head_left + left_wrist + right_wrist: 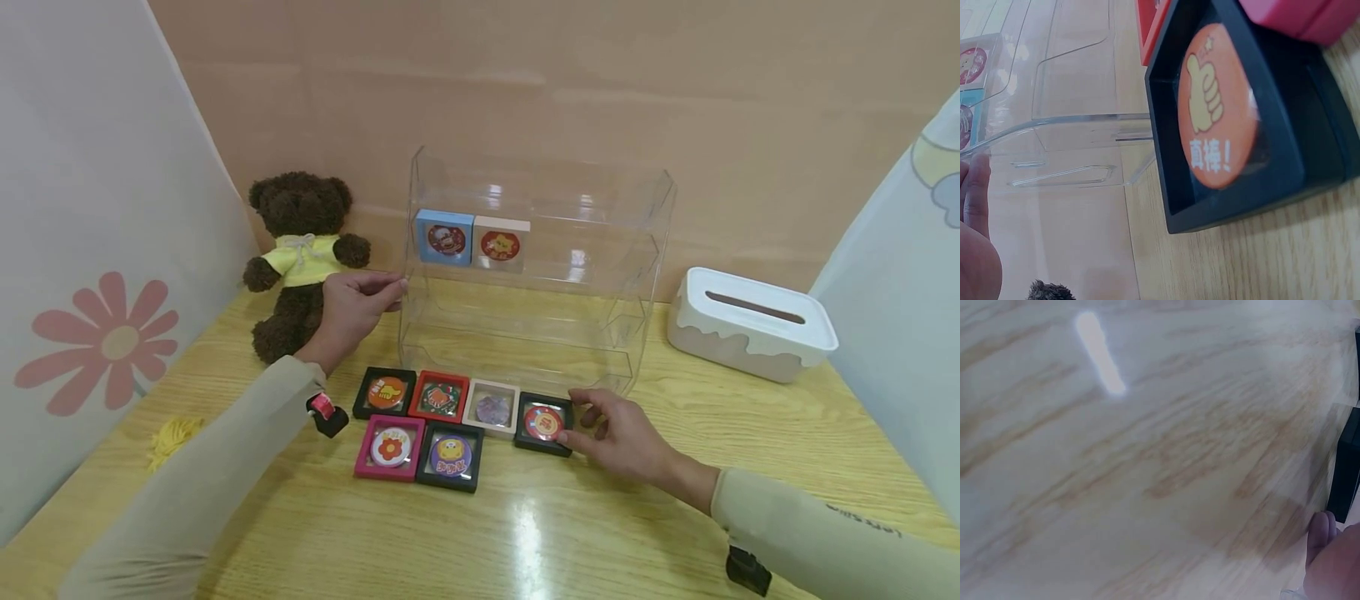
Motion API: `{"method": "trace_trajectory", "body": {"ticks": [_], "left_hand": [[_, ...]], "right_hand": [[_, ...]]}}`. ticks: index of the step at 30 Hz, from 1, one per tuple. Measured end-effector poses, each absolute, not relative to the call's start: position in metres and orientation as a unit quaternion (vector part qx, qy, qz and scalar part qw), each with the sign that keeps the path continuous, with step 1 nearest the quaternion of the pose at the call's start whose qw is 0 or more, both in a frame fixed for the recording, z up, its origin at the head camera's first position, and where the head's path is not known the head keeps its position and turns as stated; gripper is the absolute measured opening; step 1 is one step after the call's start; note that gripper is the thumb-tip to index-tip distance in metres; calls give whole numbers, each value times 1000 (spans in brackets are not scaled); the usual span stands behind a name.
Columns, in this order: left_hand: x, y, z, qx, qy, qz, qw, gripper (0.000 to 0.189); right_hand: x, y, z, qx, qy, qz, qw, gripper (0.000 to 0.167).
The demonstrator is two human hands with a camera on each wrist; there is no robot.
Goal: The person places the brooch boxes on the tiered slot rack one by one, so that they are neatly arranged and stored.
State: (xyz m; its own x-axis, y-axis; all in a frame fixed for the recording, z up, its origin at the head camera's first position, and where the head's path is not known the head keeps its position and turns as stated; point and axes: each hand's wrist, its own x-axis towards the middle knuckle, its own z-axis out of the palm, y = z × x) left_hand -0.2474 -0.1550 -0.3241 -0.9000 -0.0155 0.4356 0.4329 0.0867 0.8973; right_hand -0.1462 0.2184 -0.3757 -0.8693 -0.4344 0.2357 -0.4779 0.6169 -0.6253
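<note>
A clear acrylic display stand [577, 325] with tiers stands at the back of the table. My left hand [358, 315] pinches its left side edge between thumb and fingers. On an upper tier sit a blue framed badge [444, 238] and a cream framed badge [501, 243], side by side. My right hand [622, 435] grips the right side of a black framed badge [543, 423] with a red round design, thumb at the near corner. That badge lies at the right end of a row with a cream frame [491, 407], a red frame [438, 397] and a black thumbs-up frame [1219, 106].
In front of the row lie a pink frame [389, 448] and a black frame with a purple badge [451, 457]. A brown teddy bear [303, 250] sits at the left, yellow yarn [174, 437] nearer. A white tissue box [750, 325] stands right of the stand.
</note>
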Motion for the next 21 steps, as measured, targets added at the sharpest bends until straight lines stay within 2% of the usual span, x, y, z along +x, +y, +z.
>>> {"method": "trace_trajectory", "body": {"ticks": [13, 21], "left_hand": [[-248, -155, -325, -146, -711, -667, 170, 23], [-247, -155, -325, -146, -715, -663, 168, 24]], "right_hand": [[-150, 219, -377, 260, -895, 362, 8, 55], [-150, 219, -381, 277, -889, 364, 24, 55]]}}
